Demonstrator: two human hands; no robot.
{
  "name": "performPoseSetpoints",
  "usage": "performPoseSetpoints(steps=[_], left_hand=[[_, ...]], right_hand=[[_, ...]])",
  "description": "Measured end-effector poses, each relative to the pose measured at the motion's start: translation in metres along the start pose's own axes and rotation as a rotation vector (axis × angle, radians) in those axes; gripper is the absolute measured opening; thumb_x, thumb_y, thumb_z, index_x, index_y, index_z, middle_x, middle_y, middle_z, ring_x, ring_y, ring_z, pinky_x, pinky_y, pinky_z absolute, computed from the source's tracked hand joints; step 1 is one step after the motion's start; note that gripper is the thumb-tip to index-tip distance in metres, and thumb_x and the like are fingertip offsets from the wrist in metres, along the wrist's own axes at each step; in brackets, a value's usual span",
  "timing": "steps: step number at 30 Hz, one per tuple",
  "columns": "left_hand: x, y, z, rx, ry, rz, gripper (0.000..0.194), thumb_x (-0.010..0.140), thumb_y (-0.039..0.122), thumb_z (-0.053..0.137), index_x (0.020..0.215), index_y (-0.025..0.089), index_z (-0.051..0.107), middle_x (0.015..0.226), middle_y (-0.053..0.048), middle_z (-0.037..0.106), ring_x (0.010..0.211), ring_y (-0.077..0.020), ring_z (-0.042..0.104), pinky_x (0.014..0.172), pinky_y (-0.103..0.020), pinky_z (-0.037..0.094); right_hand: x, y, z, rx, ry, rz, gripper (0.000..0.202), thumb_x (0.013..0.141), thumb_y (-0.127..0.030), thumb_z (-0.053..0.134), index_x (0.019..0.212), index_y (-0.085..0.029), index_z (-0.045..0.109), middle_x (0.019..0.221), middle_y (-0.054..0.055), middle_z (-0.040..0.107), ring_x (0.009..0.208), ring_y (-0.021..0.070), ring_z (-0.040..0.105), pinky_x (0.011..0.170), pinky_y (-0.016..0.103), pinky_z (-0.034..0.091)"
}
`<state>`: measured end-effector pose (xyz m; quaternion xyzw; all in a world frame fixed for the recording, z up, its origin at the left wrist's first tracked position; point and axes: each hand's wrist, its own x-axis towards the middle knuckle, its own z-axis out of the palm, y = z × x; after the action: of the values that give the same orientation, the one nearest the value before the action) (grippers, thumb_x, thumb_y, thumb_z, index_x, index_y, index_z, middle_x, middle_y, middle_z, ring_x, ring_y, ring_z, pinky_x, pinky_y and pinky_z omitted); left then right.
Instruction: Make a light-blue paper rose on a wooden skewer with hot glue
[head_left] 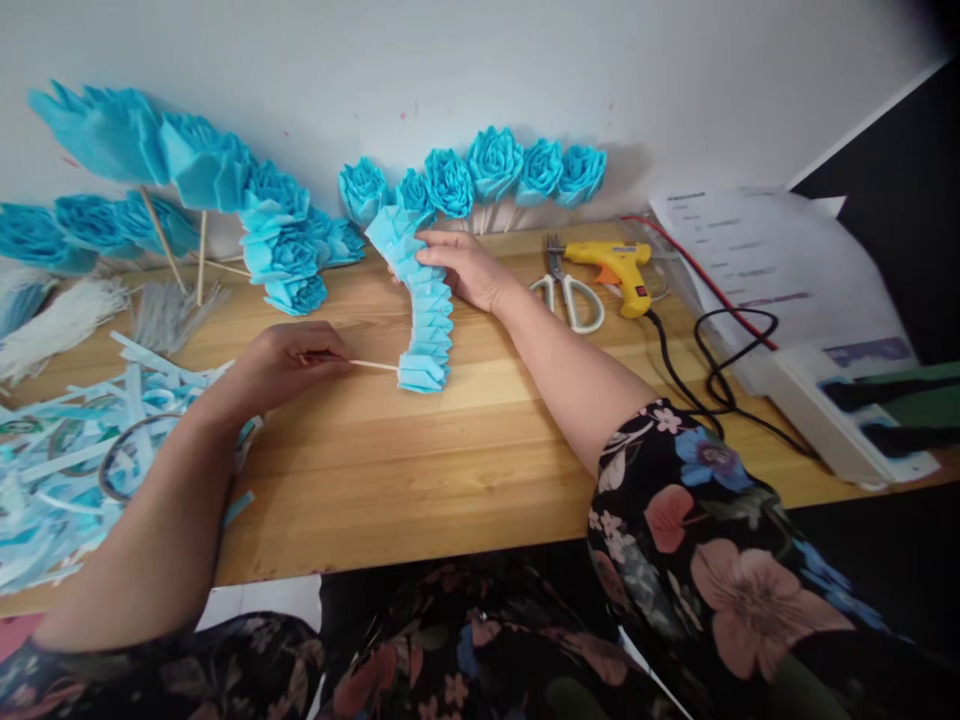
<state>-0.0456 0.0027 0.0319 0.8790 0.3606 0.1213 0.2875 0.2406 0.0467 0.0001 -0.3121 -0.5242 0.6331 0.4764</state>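
1. A person's left hand [292, 355], its grip closed around a thin stick [373, 366], reaches over the wooden tabletop [420, 470]; the stick's far end meets the lower end of a pleated blue strip [431, 315].
2. The right hand [461, 265] pinches the strip near its upper end, thumb hidden behind it, as the pleats curve down between the two hands.
3. Blue flowers [495, 165] on stems line the white wall [450, 60] behind.
4. Scissors [589, 312] and a yellow glue gun [615, 265] lie to the right, short of a printed sheet [780, 280] and a white power strip [847, 410].
5. Blue scraps [75, 450] heap at left.
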Motion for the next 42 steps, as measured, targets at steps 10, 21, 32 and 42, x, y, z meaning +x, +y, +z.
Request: performPoseSetpoints(steps=[10, 21, 32, 42], left_hand=[[-0.003, -0.011, 0.003, 0.016, 0.108, 0.031, 0.024, 0.092, 0.038, 0.065, 0.089, 0.015, 0.071, 0.083, -0.002, 0.067, 0.073, -0.0113, 0.058, 0.067, -0.022, 0.045], [-0.003, -0.015, 0.0, -0.007, 0.024, 0.011, 0.026, 0.092, 0.043, 0.066, 0.089, 0.018, 0.072, 0.083, 0.0, 0.069, 0.076, -0.0123, 0.06, 0.068, -0.022, 0.045], [-0.002, -0.015, 0.003, 0.028, 0.027, -0.006, 0.029, 0.094, 0.046, 0.062, 0.09, 0.018, 0.072, 0.082, 0.0, 0.069, 0.075, -0.0128, 0.059, 0.067, -0.022, 0.043], [0.0, -0.015, 0.004, 0.092, 0.061, 0.019, 0.029, 0.094, 0.045, 0.059, 0.089, 0.019, 0.071, 0.077, 0.001, 0.067, 0.068, -0.0122, 0.055, 0.066, -0.022, 0.043]], right_hand=[[0.001, -0.004, -0.001, 0.11, 0.034, -0.024, 0.014, 0.09, -0.027, 0.061, 0.097, -0.016, 0.066, 0.099, 0.006, 0.076, 0.106, 0.0202, 0.07, 0.093, 0.036, 0.058], [0.002, 0.003, -0.001, 0.175, -0.109, -0.006, 0.013, 0.086, -0.02, 0.062, 0.096, -0.015, 0.068, 0.093, 0.005, 0.077, 0.101, 0.0188, 0.071, 0.095, 0.036, 0.057], [0.002, 0.001, 0.001, 0.163, -0.059, 0.033, 0.014, 0.091, -0.019, 0.06, 0.101, -0.013, 0.067, 0.098, 0.006, 0.077, 0.097, 0.0169, 0.072, 0.099, 0.037, 0.056], [0.001, 0.0, 0.001, 0.183, -0.09, 0.028, 0.016, 0.089, -0.018, 0.058, 0.1, -0.013, 0.068, 0.092, 0.005, 0.076, 0.099, 0.0181, 0.071, 0.101, 0.039, 0.053]])
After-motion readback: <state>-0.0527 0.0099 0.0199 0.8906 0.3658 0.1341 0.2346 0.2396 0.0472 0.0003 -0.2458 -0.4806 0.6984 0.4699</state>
